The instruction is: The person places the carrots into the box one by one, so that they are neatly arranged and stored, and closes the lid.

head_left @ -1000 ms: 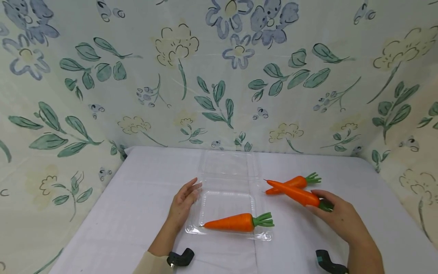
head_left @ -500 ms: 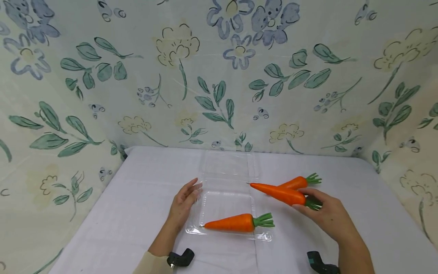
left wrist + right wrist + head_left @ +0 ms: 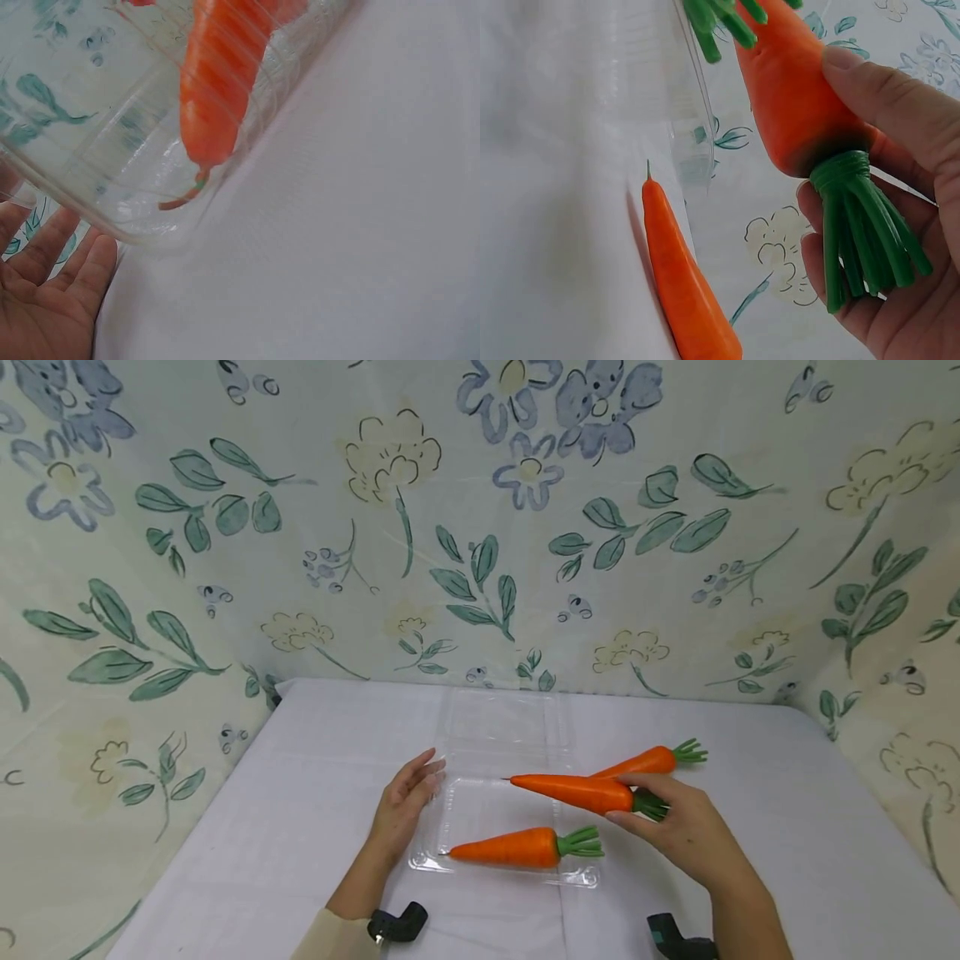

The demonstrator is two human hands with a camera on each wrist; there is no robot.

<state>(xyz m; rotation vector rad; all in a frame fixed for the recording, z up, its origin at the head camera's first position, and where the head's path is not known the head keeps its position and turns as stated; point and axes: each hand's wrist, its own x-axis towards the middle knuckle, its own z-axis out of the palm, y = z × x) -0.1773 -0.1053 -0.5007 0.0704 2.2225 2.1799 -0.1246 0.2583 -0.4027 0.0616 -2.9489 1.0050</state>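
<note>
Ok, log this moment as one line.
left hand: beside container | right hand: grips carrot by thick end | second carrot: in container | third carrot: on table

A small staged tabletop booth is shown; whether it is housed in a home, a lab or an office cannot be told. The table [image 3: 300, 793] is covered in a plain white cloth. At twelve o'clock it is backed by a floral-print backdrop [image 3: 375, 543], on which blue flowers, pale yellow blooms and green leaves are drawn. The surface is flanked by matching side panels at ten o'clock [image 3: 105, 668] and two o'clock [image 3: 900, 668], so the wider room is screened off. A filming set-up is suggested by black wrist-worn devices [image 3: 397, 922], seen at seven and four o'clock.
</note>
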